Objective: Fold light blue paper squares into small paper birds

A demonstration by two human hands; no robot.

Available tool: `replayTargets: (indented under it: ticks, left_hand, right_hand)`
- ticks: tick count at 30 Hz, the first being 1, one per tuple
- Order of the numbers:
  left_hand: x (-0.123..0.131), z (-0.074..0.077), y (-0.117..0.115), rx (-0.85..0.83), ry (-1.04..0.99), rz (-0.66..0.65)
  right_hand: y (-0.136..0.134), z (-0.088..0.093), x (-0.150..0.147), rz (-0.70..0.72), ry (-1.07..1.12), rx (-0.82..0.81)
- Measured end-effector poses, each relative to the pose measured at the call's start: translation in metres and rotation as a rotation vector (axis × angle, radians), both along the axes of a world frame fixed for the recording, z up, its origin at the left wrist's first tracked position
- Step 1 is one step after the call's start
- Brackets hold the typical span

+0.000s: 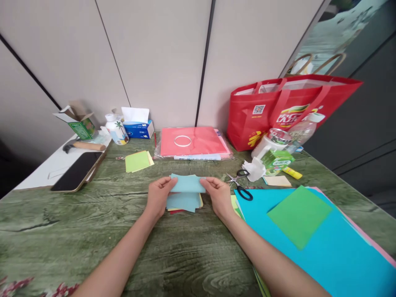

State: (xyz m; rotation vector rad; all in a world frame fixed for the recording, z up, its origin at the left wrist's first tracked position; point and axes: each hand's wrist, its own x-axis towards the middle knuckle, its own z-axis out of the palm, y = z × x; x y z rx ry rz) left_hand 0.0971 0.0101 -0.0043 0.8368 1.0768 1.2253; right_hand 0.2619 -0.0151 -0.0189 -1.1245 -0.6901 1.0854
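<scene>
Both my hands hold a small light blue paper [187, 184] by its side edges, just above a little stack of paper squares [183, 202] on the green table [93, 231]. My left hand [158, 195] pinches the paper's left edge. Its right edge is pinched by my right hand [219, 195]. The paper looks folded along its top. Black-handled scissors [240, 186] lie just right of my right hand.
Large blue sheets [324, 251] with a green square [299, 214] lie at right. A packet of red paper [193, 142] with a white ring, yellow-green notes [138, 161], a phone [76, 171], a tissue box [139, 126], a red bag [287, 107] and a glue stick [291, 173] stand behind.
</scene>
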Motion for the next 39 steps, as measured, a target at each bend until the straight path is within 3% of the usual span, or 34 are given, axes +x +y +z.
replayTargets:
  ticks: [21,34,39]
  left_hand:
    - [-0.002,0.001,0.003,-0.213,0.050,-0.012]
    - [-0.003,0.004,0.006,-0.262,0.048,-0.055]
    - [-0.004,0.003,0.006,-0.275,0.053,-0.068]
  right_hand:
    - [-0.002,-0.007,-0.002,-0.018,-0.043,-0.143]
    - [-0.005,0.006,-0.003,0.077,-0.077,-0.172]
    - [-0.005,0.007,-0.003,0.038,-0.133,-0.209]
